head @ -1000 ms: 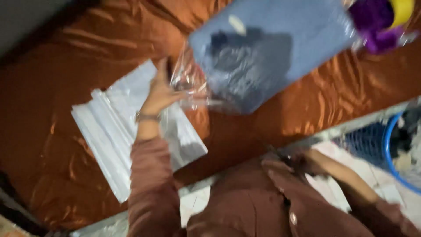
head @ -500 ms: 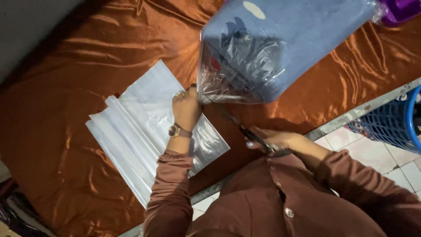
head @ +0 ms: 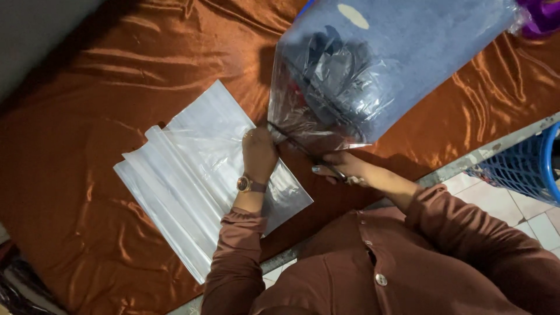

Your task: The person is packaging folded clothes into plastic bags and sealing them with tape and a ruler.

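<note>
I am counting one clear plastic bag [head: 350, 76] stuffed with blue cloth, lying on the rust-orange satin sheet [head: 87, 116] at the upper right. One pair of dark scissors [head: 303, 149] is crossing its lower edge. My right hand [head: 341, 169] is gripping the scissor handles, wrist bent, forearm angling in from the right. My left hand [head: 258, 153] is clenching the bag's lower corner, knuckles up, one wristwatch [head: 248, 185] showing above the brown sleeve. Under that arm one stack of flat clear bags [head: 192, 169] is lying. One blue mesh basket [head: 525, 169] is sitting on the floor at right.
</note>
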